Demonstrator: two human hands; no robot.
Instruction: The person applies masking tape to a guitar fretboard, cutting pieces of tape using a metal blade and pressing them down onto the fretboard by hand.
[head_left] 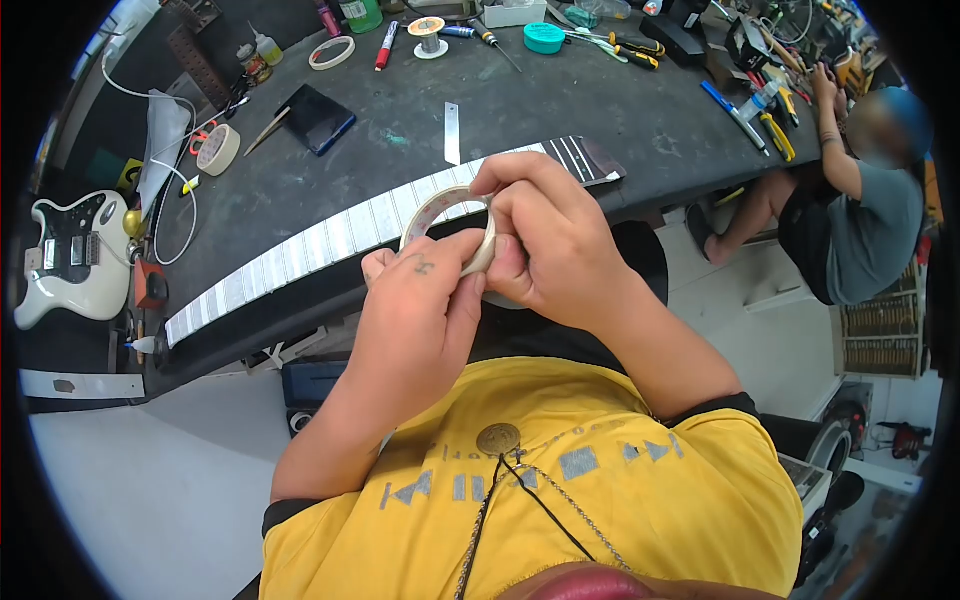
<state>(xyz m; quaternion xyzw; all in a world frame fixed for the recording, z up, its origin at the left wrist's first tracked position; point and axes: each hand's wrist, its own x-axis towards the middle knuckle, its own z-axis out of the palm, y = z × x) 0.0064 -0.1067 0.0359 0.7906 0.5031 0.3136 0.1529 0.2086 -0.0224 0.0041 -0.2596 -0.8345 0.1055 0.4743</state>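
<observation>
A roll of pale tape point(424, 215) is held up between both hands, above the front edge of the dark workbench. My left hand point(425, 285) grips its lower left side, fingers curled and thumb against it. My right hand point(540, 225) pinches the roll's right side with bent fingers. Just behind the hands lies a guitar neck point(330, 238), its fretboard covered in light strips between the frets, with a dark headstock end point(590, 160) at the right. A short steel ruler point(452, 134) rests beyond the neck.
Around the dark workbench point(380, 110) are a white guitar body point(75, 255), another tape roll point(218, 150), a dark tablet-like object point(318, 118), a solder spool point(428, 38) and pliers point(776, 138). A person point(870, 200) sits at the right, hands at the bench.
</observation>
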